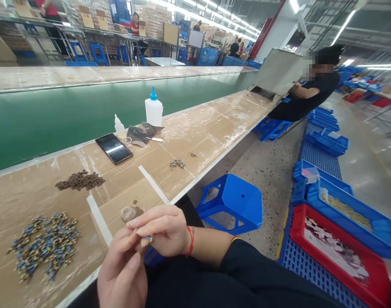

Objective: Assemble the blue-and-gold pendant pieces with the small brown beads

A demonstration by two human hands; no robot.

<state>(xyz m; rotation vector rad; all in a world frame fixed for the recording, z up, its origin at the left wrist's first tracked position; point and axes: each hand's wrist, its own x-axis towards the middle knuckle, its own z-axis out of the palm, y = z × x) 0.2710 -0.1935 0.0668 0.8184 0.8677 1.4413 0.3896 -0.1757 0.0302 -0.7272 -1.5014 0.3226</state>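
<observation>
Close to the table's front edge my hands meet, fingertips touching. My right hand, with a red string at the wrist, pinches a small blue-and-gold piece. My left hand is closed against it, thumb and fingers together; what lies inside its fingertips is hidden. Just behind them stands a small clear round dish beside a few brown discs. Left of my hands lies a large pile of similar blue-and-gold pieces, with a heap of brown discs farther back.
A phone, dark cloth, white bottle with blue cap and small nozzle bottle stand farther back. More small pieces lie right. Beyond runs a green belt. A blue stool and bins are right; a person sits ahead.
</observation>
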